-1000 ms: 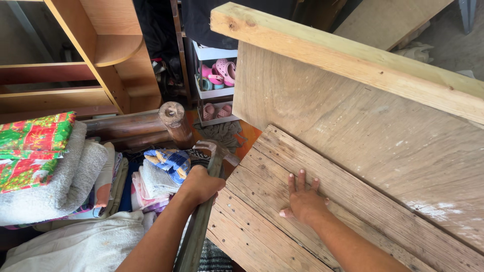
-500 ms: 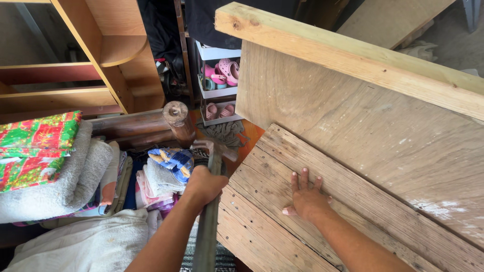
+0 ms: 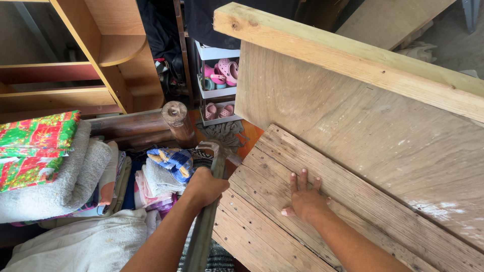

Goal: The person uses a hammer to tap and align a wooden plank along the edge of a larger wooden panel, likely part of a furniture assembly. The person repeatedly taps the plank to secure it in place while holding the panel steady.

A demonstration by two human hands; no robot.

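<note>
Head view, looking down at both hands. The left hand (image 3: 205,185) is closed in a fist around the shaft of a long metal bar (image 3: 205,221) (a pry bar with a hooked, claw-like head), gripping it just below that head; the shaft runs down from the fist toward the lower edge of the frame, alongside the left forearm. The claw head lies just beyond the knuckles, touching or nearly touching the near left corner of the wooden plank panel (image 3: 262,211); whether it is wedged under a board cannot be told. The right hand (image 3: 305,199) lies open and flat, palm down, fingers spread, pressed on the weathered planks of the same panel and holding nothing. The bar stands to the left of this hand, near but apart from it, with the panel's edge between them. Beyond the right hand rises a large plywood sheet (image 3: 363,126) capped by a pale timber beam (image 3: 348,60). Left of the left hand lie folded towels and cloths (image 3: 50,171) in stacks; just beyond it stands a round wooden post (image 3: 177,123). Farther off, a white shelf holds pink sandals (image 3: 222,75), and an orange-brown wooden shelf unit (image 3: 101,65) stands at upper left
</note>
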